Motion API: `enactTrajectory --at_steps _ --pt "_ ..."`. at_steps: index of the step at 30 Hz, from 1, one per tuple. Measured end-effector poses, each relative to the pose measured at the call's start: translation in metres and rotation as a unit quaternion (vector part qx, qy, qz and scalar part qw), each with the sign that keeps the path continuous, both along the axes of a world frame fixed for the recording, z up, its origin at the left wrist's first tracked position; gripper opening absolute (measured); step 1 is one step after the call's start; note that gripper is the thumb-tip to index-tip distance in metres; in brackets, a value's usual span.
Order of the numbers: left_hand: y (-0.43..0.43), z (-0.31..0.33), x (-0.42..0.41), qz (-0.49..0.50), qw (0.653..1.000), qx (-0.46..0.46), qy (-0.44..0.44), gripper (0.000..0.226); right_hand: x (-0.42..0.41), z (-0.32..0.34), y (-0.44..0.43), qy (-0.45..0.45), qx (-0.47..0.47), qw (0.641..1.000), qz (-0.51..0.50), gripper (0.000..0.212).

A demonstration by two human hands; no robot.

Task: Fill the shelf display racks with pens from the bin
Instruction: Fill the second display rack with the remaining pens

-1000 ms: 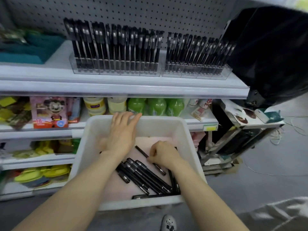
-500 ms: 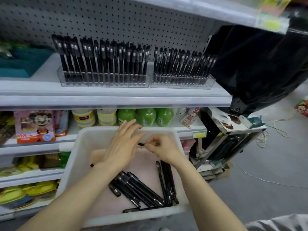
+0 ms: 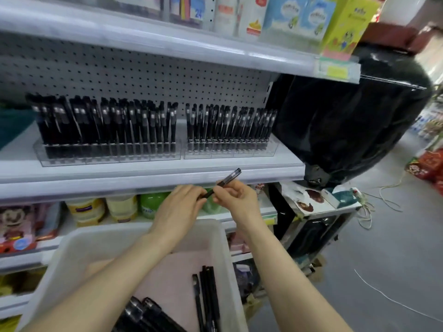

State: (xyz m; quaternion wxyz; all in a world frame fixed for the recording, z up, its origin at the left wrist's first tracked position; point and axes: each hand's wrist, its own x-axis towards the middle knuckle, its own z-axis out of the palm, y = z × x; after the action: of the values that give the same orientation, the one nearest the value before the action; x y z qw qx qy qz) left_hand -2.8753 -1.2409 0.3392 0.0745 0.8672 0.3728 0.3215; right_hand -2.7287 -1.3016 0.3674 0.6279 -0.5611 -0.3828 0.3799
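At the far left of the shelf (image 3: 143, 174), the left rack (image 3: 107, 153) stands packed with upright black pens. Below it the white bin (image 3: 72, 255) sits in front of us, and loose pens (image 3: 206, 295) lie on its pink floor at the near and right side. Above the bin's far rim, our left grip (image 3: 178, 208) closes its fingertips on the lower end of a single pen (image 3: 229, 178). That pen slants up to the right, its upper end crossing the shelf's front edge. Our right grip (image 3: 236, 200) pinches the same pen mid-barrel, fingers curled round it. Above, the right rack (image 3: 230, 153), just beside the left one, is also lined with upright pens. Right of it, a bulky black plastic-wrapped thing (image 3: 347, 116) stands at the shelf end.
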Motion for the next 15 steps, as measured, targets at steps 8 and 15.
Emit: enactTrajectory --at_steps 8,15 --pt "0.041 0.032 0.085 0.001 0.999 0.039 0.032 0.041 0.099 0.016 0.022 -0.111 0.001 0.986 -0.121 0.011" --pt "0.081 0.045 0.141 0.05 0.988 0.102 0.1 0.056 0.183 0.053 0.051 -0.271 0.041 0.935 -0.225 0.018"
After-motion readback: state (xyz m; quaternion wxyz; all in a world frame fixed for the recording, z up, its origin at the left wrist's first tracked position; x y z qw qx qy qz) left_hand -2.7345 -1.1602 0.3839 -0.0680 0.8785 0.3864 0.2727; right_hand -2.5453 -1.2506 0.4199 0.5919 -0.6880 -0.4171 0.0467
